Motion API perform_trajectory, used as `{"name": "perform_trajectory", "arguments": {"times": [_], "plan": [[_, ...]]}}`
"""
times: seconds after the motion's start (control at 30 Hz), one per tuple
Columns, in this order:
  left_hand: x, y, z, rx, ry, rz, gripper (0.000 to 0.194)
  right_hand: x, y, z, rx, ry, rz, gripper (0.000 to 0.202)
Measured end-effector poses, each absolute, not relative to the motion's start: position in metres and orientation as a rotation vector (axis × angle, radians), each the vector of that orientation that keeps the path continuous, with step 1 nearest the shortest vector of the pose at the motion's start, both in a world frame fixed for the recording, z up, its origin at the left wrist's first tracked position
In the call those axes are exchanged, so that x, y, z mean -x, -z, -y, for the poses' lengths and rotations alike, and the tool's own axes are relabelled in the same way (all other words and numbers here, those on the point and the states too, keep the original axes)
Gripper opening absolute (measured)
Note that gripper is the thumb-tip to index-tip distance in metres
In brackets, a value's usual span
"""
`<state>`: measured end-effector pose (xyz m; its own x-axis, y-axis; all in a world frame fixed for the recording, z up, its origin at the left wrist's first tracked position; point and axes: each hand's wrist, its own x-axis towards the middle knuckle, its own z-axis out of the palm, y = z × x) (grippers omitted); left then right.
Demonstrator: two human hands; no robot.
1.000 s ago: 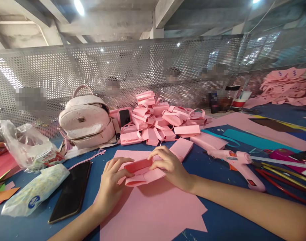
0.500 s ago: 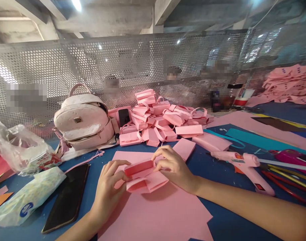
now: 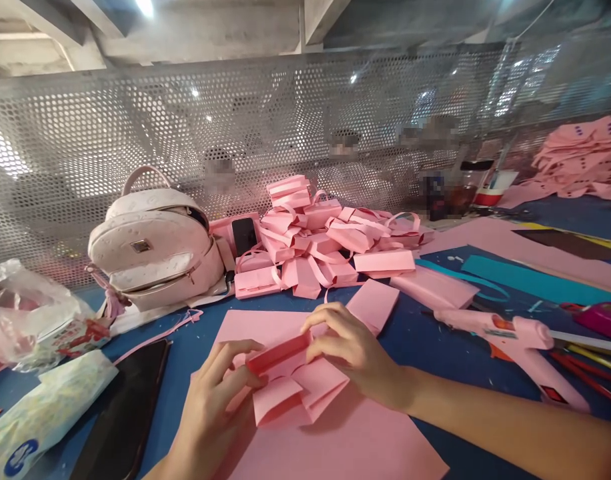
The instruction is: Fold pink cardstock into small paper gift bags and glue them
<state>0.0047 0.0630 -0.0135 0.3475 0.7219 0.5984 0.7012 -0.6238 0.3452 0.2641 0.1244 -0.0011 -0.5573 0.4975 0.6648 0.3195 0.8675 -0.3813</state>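
A partly folded pink paper box (image 3: pixel 300 393) is held between both hands above a flat pink sheet (image 3: pixel 370 443). My left hand (image 3: pixel 220 393) grips its left end, with thumb and forefinger at the edge of the long opening. At the right end, my right hand (image 3: pixel 348 350) pinches the paper, its fingers bent over the rim. Loose flaps stand out on the near side of the box. Another folded pink piece (image 3: pixel 374 303) lies just beyond my right hand.
Behind is a pile of pink paper boxes (image 3: pixel 313 247), beside a pale backpack (image 3: pixel 153 250). A pink glue gun (image 3: pixel 515 340) lies at right. Left are a black phone (image 3: pixel 123 407), a tissue pack (image 3: pixel 53 407) and a plastic bag (image 3: pixel 30 313). A perforated screen (image 3: pixel 265 107) stands behind.
The box's near flaps have tipped downward and spread more toward the camera. Both hands keep their hold on it, and the whole view has shifted slightly.
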Motion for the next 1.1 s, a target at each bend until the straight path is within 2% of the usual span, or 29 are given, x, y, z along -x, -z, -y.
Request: {"name": "perform_trajectory", "arguments": {"times": [0.1, 0.33, 0.43, 0.63, 0.8, 0.87, 1.0, 1.1], "plan": [[-0.004, 0.013, -0.064, -2.568, -1.14, -1.355, 0.021, -0.265, 0.001, -0.125, 0.586, -0.284, 2.224, 0.045], [-0.005, 0.009, -0.062, -2.556, -1.151, -1.219, 0.017, -0.266, 0.001, -0.127, 0.624, -0.29, 2.255, 0.017], [-0.005, 0.011, -0.059, -2.492, -1.098, -1.122, 0.009, -0.268, 0.001, -0.127, 0.653, -0.364, 2.256, 0.019], [-0.001, 0.012, -0.06, -2.372, -1.093, -1.047, 0.027, -0.271, 0.002, -0.128, 0.704, -0.619, 2.19, 0.017], [-0.003, 0.011, -0.065, -2.186, -1.178, -1.175, 0.017, -0.269, 0.005, -0.132, 0.688, -0.805, 2.065, 0.017], [-0.002, 0.011, -0.068, -2.142, -1.207, -1.239, 0.026, -0.268, 0.007, -0.135, 0.665, -0.876, 2.008, 0.019], [0.001, 0.013, -0.072, -2.098, -1.224, -1.214, 0.067, -0.264, 0.009, -0.138, 0.61, -1.045, 1.855, 0.028], [0.001, 0.017, -0.071, -2.032, -1.108, -1.141, 0.097, -0.26, 0.009, -0.137, 0.588, -1.155, 1.759, 0.033]]}}
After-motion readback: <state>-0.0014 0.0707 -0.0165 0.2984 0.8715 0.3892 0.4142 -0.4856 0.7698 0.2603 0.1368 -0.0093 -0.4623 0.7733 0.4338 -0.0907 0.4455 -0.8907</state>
